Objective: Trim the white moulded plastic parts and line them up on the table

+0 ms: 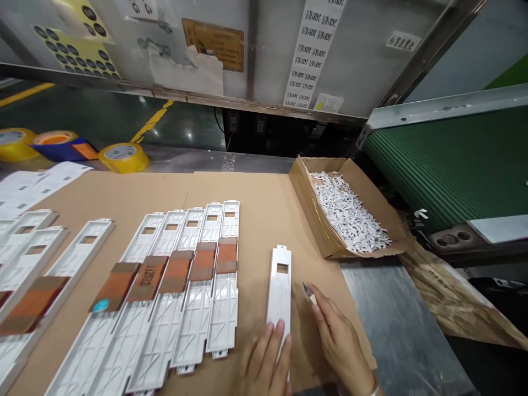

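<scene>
1. White plastic strip point(279, 294) under your left hand point(268, 357), whose fingers lie extended and unclenched on its near end.
2. Small blade point(307, 291) pinched in your right hand point(340, 338), just right of the strip.
3. Cardboard sheet point(264, 203) beneath the strip.
4. Five brown-banded strips point(224, 324) to your left; open box point(307, 206) of small white pieces point(350, 214) beyond your right hand.

Smooth plastic strip point(279, 294), matt cardboard point(264, 212)

Bare hands of the person. The left hand point(268, 360) is uncovered, fingers and back alike; the right hand point(340, 335), also bare, bears a narrow pale band point(374, 391) at the wrist, perhaps a bracelet or cuff.
</scene>
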A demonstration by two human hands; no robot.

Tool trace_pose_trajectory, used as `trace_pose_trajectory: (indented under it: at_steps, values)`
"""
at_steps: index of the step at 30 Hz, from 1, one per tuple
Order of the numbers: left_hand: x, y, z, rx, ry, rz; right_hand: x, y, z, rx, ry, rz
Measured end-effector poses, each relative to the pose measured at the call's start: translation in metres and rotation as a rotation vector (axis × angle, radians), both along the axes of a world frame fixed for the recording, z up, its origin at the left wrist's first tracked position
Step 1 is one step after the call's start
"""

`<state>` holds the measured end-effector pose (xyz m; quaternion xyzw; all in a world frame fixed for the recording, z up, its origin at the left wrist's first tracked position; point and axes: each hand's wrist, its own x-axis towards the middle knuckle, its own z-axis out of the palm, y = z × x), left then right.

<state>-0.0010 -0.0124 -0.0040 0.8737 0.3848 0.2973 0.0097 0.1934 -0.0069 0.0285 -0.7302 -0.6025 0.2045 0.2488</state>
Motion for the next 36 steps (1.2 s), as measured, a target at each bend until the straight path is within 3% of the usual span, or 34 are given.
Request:
trace_pose_trajectory:
  at_steps: [2,5,8,12,18,23,36]
  values:
    - [0.008,0.025,0.010,-0.004,0.129,-0.054,0.001,0.010,0.003,0.000,-0.108,0.019]
    - [0.013,0.039,0.007,-0.031,0.152,-0.028,0.002,0.025,0.011,0.012,-0.293,0.060]
    - [0.011,0.028,-0.009,-0.033,0.105,0.025,0.000,0.038,0.019,0.024,-0.425,0.134]
    - [0.012,0.014,-0.023,0.082,-0.023,0.054,-0.005,0.051,0.025,0.045,-0.500,0.206]
    - [0.022,0.022,-0.033,0.253,-0.084,0.120,-0.011,0.057,0.026,0.004,-0.552,0.275]
    - [0.010,0.035,-0.037,0.491,0.061,-0.055,-0.011,0.059,0.024,0.017,-0.582,0.303]
    - [0.008,0.038,-0.035,0.450,0.083,-0.063,-0.014,0.064,0.022,0.032,-0.593,0.308]
